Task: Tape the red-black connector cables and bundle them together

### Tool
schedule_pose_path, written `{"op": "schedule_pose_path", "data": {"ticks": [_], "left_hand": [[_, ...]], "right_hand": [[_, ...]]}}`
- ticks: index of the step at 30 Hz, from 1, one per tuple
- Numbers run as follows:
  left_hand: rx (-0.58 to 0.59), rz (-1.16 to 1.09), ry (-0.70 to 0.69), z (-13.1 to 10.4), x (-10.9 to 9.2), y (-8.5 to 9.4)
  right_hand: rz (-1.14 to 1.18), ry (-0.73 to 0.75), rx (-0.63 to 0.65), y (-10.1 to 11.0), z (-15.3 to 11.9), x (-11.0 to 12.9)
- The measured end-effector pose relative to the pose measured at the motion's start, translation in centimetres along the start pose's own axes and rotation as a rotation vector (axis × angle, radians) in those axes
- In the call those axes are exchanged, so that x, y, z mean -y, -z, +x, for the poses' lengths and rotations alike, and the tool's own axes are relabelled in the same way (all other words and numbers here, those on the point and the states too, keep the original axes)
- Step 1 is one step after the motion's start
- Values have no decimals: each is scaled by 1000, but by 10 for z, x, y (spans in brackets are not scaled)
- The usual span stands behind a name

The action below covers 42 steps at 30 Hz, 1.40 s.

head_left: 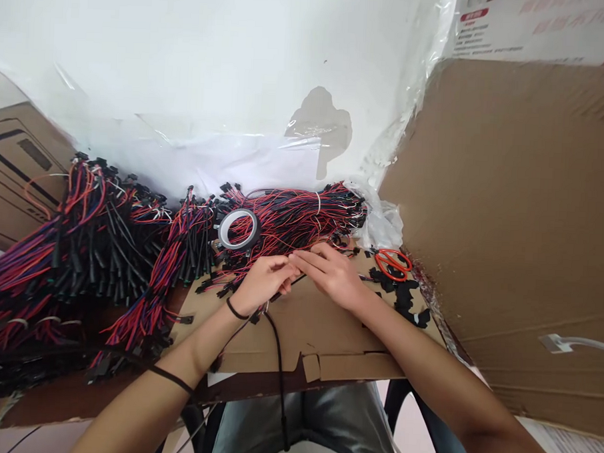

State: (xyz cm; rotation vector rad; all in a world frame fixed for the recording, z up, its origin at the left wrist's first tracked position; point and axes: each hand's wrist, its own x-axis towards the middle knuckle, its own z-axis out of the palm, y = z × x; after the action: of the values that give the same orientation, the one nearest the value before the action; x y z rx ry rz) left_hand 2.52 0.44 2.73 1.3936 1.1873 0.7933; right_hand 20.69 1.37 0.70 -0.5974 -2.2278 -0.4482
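My left hand (263, 283) and my right hand (334, 274) meet fingertip to fingertip above a flat cardboard sheet (317, 327). Between them shows a short stretch of thin black cable (299, 280). The fingers of both hands are closed around it, and their tips hide what lies right at the pinch. Below my left hand, another length of black cord (280, 359) runs down over the table edge toward my lap. A roll of black tape (256, 231) stands just beyond my left hand, against a bundle of red and black wires (287, 216).
Thick bundles of wires with black connectors (96, 244) fill the left side. Orange-handled scissors (393, 264) lie to the right, near black scraps (403, 298) and a clear plastic bag (385, 223). A tall cardboard box (512, 216) walls off the right; a white wall (214, 62) stands behind.
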Motion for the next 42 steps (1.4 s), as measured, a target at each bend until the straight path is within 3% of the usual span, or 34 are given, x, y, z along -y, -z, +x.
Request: {"op": "schedule_pose_path", "data": {"ticks": [2,4,8,11,14,20,26,29,32,35,38,42], "left_hand": [[-53,-139,14,1,-1,5],[-82,-253,24,1,-2,11],[-71,-379,18,0,-3,18],[-37,-335,10,-2,-1,15],[32,-264,19,-3,2,9],[201,-234,88,-2,9,4],[334,-314,80,-19,-9,29],[224,-322,-7,-43,-19,54],[67,-186,-45,-77,-18,82],[-158,-7,-11,-113,-7,109],[-329,94,34,-144,7,133],[-496,139,111,-161,25,156]], "right_hand": [[91,-90,-118,3,1,1],[202,-347,-198,3,1,2],[557,-988,-184,-8,1,0],[901,-1151,-179,-16,4,-4],[1073,-1174,-214,-17,7,-5],[1197,-1244,-274,-9,9,-11],[1182,-1346,-470,6,40,-36],[1203,-1336,-511,9,76,-46],[1226,-1311,-377,-7,120,-41],[1201,-1248,-156,-46,162,-20],[951,-1142,148,-94,198,8],[865,-1050,310,-147,228,33]]}}
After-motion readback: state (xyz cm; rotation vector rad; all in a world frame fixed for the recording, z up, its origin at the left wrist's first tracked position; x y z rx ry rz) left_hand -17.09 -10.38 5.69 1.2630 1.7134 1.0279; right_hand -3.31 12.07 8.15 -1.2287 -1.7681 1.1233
